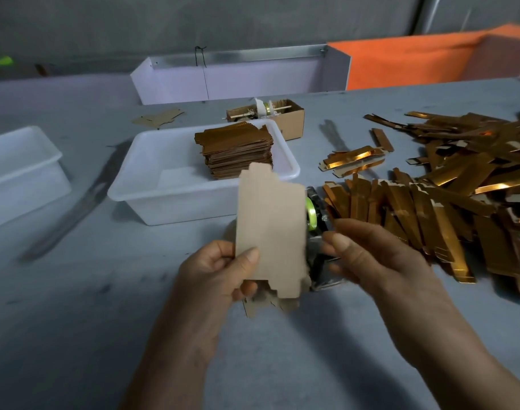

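You are working at a grey table set against a bare grey wall. Near the middle of the table's near edge, your left hand holds a flat cardboard blank upright above the surface, its plain brown side facing you. The thumb presses on the blank's lower left edge and the fingers are curled behind it, so the piece is pinched. Your right hand is just to the right of the blank and does not touch it. Its fingers are curled and the thumb points towards the blank, but the blur hides whether they grip anything.

Between the two hands, partly hidden behind the blank, a tape dispenser sits on the table with a green roll. Beyond the blank, towards the middle of the table, is a white tub holding a stack of brown blanks against its far right corner. A second white tub stands at the left edge. A heap of gold strips spreads along the right side, reaching close to your right hand. Behind the first tub sits a small open cardboard box, and a single loose blank lies to its left. At the far edge stands a pale screen, with an orange panel beside it at the far right corner.
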Available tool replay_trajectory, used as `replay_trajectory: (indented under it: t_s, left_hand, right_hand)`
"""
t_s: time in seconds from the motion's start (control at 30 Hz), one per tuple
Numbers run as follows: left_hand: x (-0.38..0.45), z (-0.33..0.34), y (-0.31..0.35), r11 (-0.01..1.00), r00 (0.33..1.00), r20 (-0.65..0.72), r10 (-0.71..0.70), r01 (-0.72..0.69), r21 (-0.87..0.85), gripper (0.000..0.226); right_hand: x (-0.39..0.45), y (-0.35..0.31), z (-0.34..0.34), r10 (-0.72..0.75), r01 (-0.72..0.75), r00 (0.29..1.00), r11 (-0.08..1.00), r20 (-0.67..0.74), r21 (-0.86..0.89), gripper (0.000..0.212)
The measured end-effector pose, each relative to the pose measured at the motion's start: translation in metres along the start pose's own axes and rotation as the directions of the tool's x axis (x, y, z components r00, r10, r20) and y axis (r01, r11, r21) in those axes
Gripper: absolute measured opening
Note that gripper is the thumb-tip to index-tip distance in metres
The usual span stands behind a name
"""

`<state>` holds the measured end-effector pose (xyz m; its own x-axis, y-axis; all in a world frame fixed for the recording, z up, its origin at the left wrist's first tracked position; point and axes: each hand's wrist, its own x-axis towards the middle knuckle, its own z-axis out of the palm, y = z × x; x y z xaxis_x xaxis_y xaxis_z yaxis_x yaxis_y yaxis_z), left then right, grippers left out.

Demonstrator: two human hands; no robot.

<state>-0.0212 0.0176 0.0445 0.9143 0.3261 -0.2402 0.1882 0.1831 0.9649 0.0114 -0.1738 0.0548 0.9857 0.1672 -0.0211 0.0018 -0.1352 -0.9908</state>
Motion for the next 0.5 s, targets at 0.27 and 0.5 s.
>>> replay_trajectory:
  t_s: [0.27, 0.5]
  left_hand:
    - [-0.016, 0.026, 0.001, 0.998, 0.987, 0.149, 0.054, -0.057, 0.019, 0.037]
    - [-0.015, 0.041, -0.001, 0.992, 0.990, 0.087, 0.107, -0.112, 0.056, 0.024]
  right_hand:
    - [-0.003, -0.002, 0.012, 0.071, -0.088, 0.994, 0.971, 0.082, 0.223, 0.022]
    - [-0.010, 0.000, 0.008, 0.019, -0.025, 0.999, 0.982, 0.038, 0.187, 0.013]
